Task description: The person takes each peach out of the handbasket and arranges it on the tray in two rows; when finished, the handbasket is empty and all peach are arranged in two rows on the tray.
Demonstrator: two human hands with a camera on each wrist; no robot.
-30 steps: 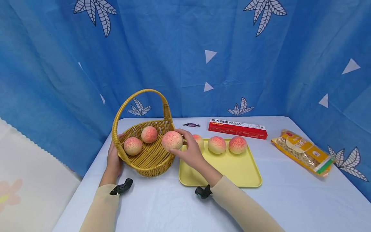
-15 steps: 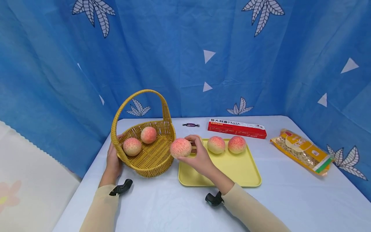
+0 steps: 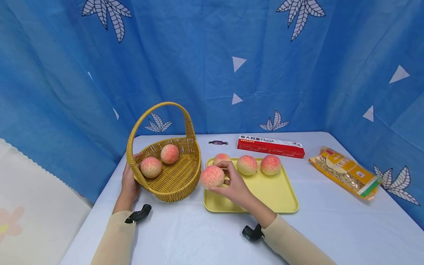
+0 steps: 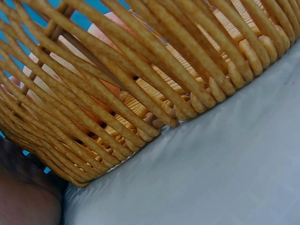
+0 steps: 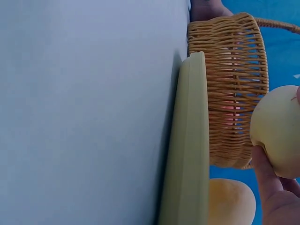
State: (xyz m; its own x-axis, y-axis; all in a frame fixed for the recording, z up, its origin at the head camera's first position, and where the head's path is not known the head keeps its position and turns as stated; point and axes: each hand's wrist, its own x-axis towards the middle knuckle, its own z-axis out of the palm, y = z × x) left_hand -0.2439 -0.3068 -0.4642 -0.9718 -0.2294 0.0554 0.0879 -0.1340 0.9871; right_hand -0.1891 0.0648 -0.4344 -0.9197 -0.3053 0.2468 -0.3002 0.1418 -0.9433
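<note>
In the head view my right hand (image 3: 233,184) pinches a pink-speckled peach (image 3: 212,177) between thumb and fingers, over the left edge of the yellow tray (image 3: 275,198). Its pale underside shows in the right wrist view, where a fingertip (image 5: 262,161) presses against it. Three more peaches line the tray's back edge, the leftmost peach (image 3: 222,158) partly behind my hand. To the left stands a wicker basket (image 3: 175,193) with a tall handle and two peaches (image 3: 170,154) inside. My left hand (image 3: 130,182) grips the basket's left side, its fingers partly hidden by the wickerwork.
Behind the tray lies a red pasta box (image 3: 271,147), and left of that a small purple wrapped candy (image 3: 218,142). An orange bag of dry food (image 3: 346,173) lies at the right. A blue curtain (image 3: 212,66) hangs behind the white-covered table (image 3: 185,235).
My right hand has drawn the peach away from over the basket's right rim, rightward and toward me to the tray's left edge. The left hand and basket have stayed put.
</note>
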